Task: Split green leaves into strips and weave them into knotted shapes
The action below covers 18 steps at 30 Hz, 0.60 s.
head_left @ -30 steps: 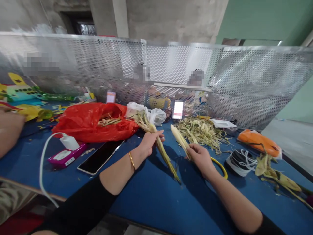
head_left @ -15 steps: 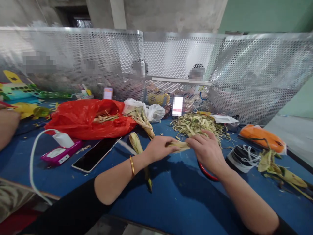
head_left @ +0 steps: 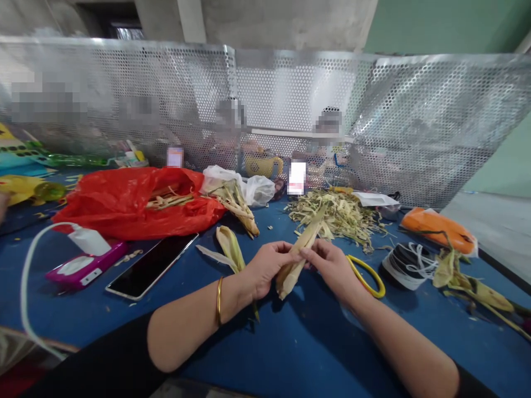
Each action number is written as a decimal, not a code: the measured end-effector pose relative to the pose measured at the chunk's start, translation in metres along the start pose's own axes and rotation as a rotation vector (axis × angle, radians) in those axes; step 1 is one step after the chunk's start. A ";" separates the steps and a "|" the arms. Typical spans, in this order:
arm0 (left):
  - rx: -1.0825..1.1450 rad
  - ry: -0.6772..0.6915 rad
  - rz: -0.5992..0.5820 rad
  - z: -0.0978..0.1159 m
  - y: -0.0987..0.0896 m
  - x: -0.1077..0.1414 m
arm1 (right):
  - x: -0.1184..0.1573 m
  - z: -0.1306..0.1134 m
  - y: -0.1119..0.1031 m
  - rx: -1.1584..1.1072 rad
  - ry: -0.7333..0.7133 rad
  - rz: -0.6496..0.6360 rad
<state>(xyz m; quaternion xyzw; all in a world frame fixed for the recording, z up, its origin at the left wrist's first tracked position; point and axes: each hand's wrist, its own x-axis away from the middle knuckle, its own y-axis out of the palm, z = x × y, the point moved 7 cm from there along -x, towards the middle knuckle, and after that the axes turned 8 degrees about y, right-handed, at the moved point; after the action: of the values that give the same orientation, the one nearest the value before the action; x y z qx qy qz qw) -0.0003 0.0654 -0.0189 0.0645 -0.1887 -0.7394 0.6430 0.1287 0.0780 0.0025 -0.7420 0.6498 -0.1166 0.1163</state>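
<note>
My left hand (head_left: 266,266) and my right hand (head_left: 332,268) meet over the blue table, both pinching a pale dried corn husk (head_left: 289,277). The husk is tilted, its wide end toward me and its narrow end pointing away. Behind it spreads a heap of shredded husk strips (head_left: 344,214). Beside my left wrist lies another corn husk (head_left: 232,247), partly hidden by the forearm. A yellow ring-shaped handle (head_left: 375,283) shows by my right forearm; what it belongs to is hidden.
On the left are a red plastic bag (head_left: 112,199) holding husks, a black phone (head_left: 151,268) and a purple power strip (head_left: 89,266) with a white cable. To the right sit a spool of black and white cord (head_left: 409,265) and an orange packet (head_left: 440,229). A perforated metal screen (head_left: 290,83) stands behind.
The husk has swung from lying crosswise between my hands to pointing away from me. My right hand has moved left and closer, uncovering the yellow ring. The view has shifted slightly.
</note>
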 end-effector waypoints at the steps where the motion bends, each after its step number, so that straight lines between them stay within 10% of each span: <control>1: 0.004 -0.013 -0.004 -0.001 0.001 0.000 | 0.001 0.000 0.002 -0.026 -0.001 -0.016; 18: 0.005 -0.042 0.156 -0.003 -0.014 -0.009 | -0.004 0.004 -0.008 -0.167 0.095 -0.004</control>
<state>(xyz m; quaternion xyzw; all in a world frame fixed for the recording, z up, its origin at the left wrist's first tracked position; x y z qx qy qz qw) -0.0101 0.0754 -0.0282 0.0358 -0.2086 -0.6879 0.6943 0.1374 0.0828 0.0013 -0.7441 0.6605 -0.0973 0.0229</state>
